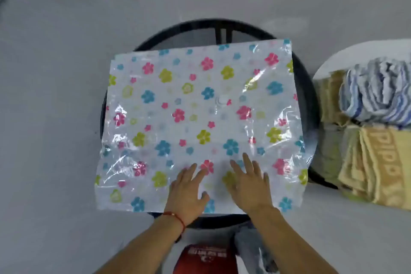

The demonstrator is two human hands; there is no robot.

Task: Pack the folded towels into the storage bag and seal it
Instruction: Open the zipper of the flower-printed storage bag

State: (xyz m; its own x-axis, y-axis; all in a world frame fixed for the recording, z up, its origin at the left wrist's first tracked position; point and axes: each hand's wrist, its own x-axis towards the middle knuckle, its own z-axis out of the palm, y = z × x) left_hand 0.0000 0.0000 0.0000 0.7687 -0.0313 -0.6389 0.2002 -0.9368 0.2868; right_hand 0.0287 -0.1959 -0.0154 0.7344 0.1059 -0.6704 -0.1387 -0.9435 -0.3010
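Both hands lie palm-down on the near part of the flower-printed storage bag [200,122], grasping nothing: the left hand [186,193] has its fingers [189,172] spread and flat on the plastic, and the right hand [250,187] rests just beside it, fingers [246,160] extended. The bag lies flat over a round dark counter [308,87], hiding most of its top. The folded towels [367,131] are stacked on a white surface to the right, cut off by the frame edge. The bag's valve [222,100] is blurred.
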